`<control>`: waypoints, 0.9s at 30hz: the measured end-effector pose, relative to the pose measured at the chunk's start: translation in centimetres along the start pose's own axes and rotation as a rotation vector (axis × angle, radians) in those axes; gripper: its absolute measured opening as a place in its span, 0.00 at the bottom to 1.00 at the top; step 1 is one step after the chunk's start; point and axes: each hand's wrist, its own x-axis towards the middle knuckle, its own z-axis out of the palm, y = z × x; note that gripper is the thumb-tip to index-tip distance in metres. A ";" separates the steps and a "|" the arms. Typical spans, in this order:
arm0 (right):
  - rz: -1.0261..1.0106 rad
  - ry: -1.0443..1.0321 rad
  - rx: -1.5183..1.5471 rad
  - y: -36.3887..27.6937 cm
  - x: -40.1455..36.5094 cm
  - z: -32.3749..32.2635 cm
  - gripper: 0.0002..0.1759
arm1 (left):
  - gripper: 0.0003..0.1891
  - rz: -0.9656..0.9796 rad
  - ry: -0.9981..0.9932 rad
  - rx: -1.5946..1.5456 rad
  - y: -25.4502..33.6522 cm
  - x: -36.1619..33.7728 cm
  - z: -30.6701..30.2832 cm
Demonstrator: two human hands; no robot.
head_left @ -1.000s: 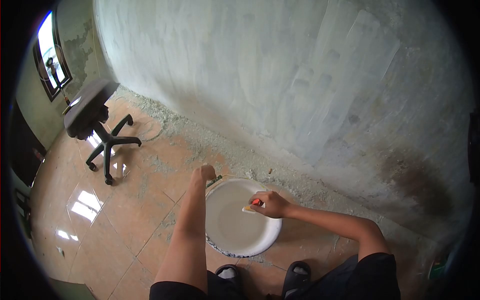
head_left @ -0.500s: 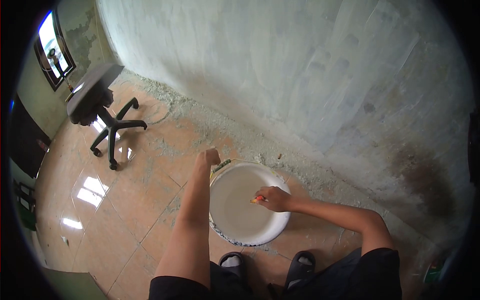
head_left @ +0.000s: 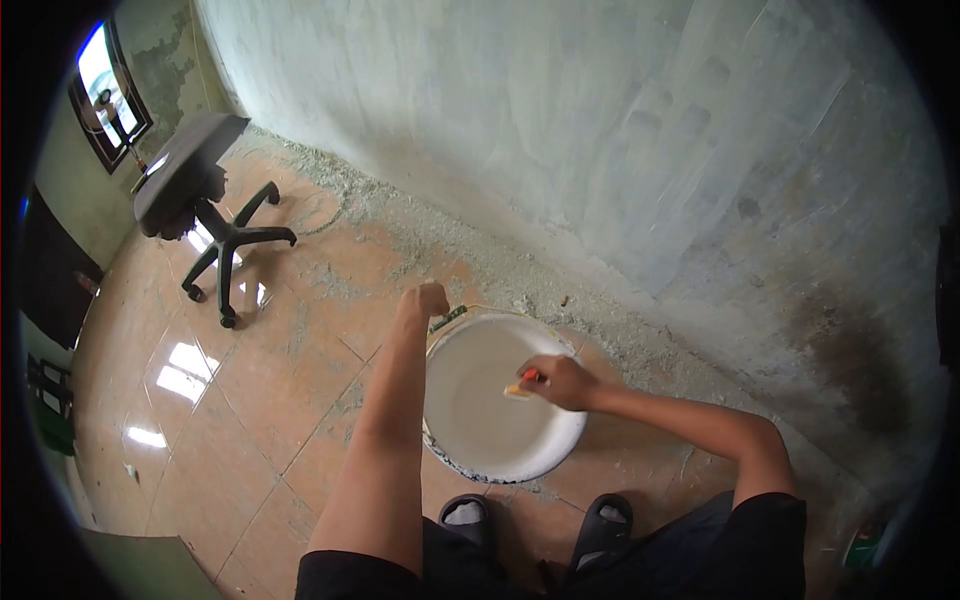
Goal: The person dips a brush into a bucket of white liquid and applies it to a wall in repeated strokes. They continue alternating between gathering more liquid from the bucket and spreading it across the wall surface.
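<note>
My right hand (head_left: 562,383) is closed around a small red-and-yellow tool (head_left: 520,390) with a pale, wet-looking end, held over the bucket. The white bucket (head_left: 574,432) stands on the floor in front of my feet. Pale, creamy liquid (head_left: 482,395) lies inside it, and dried drips mark its near rim. Beside the far left of the rim is my left hand (head_left: 430,298), its fingers curled closed. Right next to those fingers lies the green grip of the bucket handle (head_left: 448,319). What the left hand holds, if anything, I cannot tell.
Scraped flakes and dust (head_left: 440,235) line the foot of the patchy grey wall (head_left: 560,130). A dark swivel chair (head_left: 228,236) stands at the far left on the tiled floor (head_left: 250,400). My sandalled feet (head_left: 604,525) are close to the bucket.
My right hand has raised the red-and-yellow tool slightly, showing its pale end above the liquid. The left hand stays beside the handle grip; the view has shifted a little.
</note>
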 end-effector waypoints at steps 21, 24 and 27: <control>0.305 0.060 0.123 3.8 -10.1 -10.3 0.09 | 0.12 0.094 0.077 0.137 2.2 -1.6 -2.5; 0.232 -0.007 -0.066 2.6 -10.0 -9.9 0.09 | 0.12 0.081 0.095 0.115 2.5 -1.9 -2.6; 0.191 -0.026 -0.313 3.1 -10.3 -8.9 0.08 | 0.13 0.065 0.093 0.099 2.7 -3.0 -3.1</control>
